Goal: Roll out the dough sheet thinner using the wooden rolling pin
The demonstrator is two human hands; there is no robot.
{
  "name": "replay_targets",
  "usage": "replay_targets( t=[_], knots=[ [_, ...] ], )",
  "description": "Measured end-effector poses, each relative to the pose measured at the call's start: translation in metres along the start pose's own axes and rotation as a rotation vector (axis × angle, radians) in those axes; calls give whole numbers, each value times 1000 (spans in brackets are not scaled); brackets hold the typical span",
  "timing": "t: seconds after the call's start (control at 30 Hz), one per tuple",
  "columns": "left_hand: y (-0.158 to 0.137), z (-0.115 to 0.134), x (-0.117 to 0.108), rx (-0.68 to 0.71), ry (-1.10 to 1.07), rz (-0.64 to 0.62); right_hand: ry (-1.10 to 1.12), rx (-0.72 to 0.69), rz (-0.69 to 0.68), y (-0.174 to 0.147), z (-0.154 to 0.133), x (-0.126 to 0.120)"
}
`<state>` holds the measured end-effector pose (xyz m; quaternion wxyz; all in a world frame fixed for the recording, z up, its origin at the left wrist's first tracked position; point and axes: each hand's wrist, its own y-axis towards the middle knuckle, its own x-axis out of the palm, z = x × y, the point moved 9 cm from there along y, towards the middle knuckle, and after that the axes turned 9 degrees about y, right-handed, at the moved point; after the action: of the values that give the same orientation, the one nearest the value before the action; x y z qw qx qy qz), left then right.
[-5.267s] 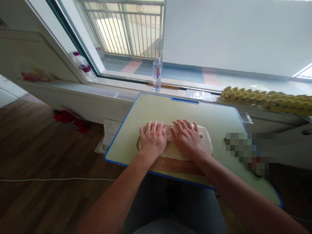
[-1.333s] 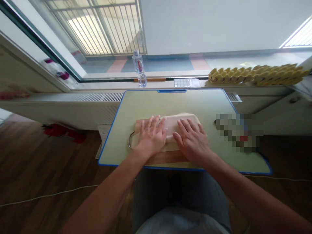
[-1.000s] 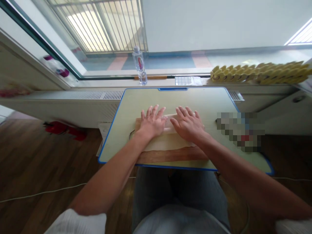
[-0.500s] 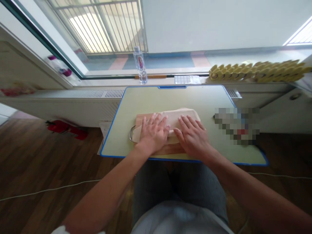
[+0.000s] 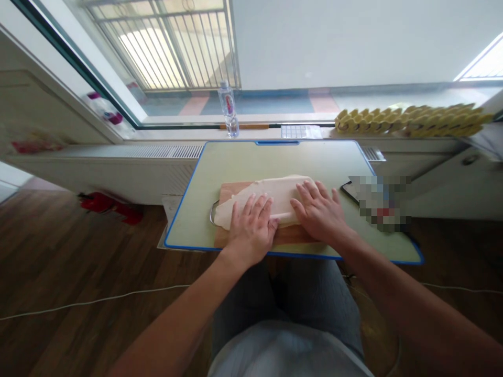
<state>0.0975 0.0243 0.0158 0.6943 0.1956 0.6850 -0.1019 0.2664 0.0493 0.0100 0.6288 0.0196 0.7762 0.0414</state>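
Observation:
A thin, pale sheet of dough point(image 5: 275, 193) lies spread across a wooden cutting board point(image 5: 291, 236) with a metal loop handle point(image 5: 213, 212) at its left end. My left hand point(image 5: 251, 225) rests flat on the near left part of the dough, fingers stretched forward. Over the right end lies my right hand point(image 5: 320, 209), palm down with its fingers spread. Between the hands runs a pale, narrow ridge point(image 5: 285, 216); whether it is a thin rolling pin or a fold of dough I cannot tell. My palms hide its ends.
The board lies on a small blue-edged table point(image 5: 236, 157). A blurred-out item point(image 5: 383, 204) with a dark edge is at its right. On the windowsill stand a water bottle point(image 5: 228, 110) and yellow egg-carton-like trays point(image 5: 412, 120). A red fire extinguisher point(image 5: 106, 204) lies on the floor at left.
My right hand has shifted right, and the gap between the hands is wider. The left hand has moved slightly nearer to me, and more of the dough shows.

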Motion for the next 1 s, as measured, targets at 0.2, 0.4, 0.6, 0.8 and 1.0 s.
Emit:
replay_targets(
  t=[0.2, 0.4, 0.6, 0.8, 1.0],
  knots=[
    [38, -17, 8, -19, 18, -37, 36, 26, -53, 36, 3, 5],
    [39, -17, 7, -3, 20, -54, 56, 13, -64, 30, -1, 5],
    [-34, 12, 0, 78, -63, 28, 44, -62, 67, -47, -10, -4],
    [-17, 3, -7, 40, -88, 57, 121, -43, 54, -23, -7, -8],
    [12, -40, -20, 56, -61, 4, 234, -68, -42, 40, -22, -7]
  ],
)
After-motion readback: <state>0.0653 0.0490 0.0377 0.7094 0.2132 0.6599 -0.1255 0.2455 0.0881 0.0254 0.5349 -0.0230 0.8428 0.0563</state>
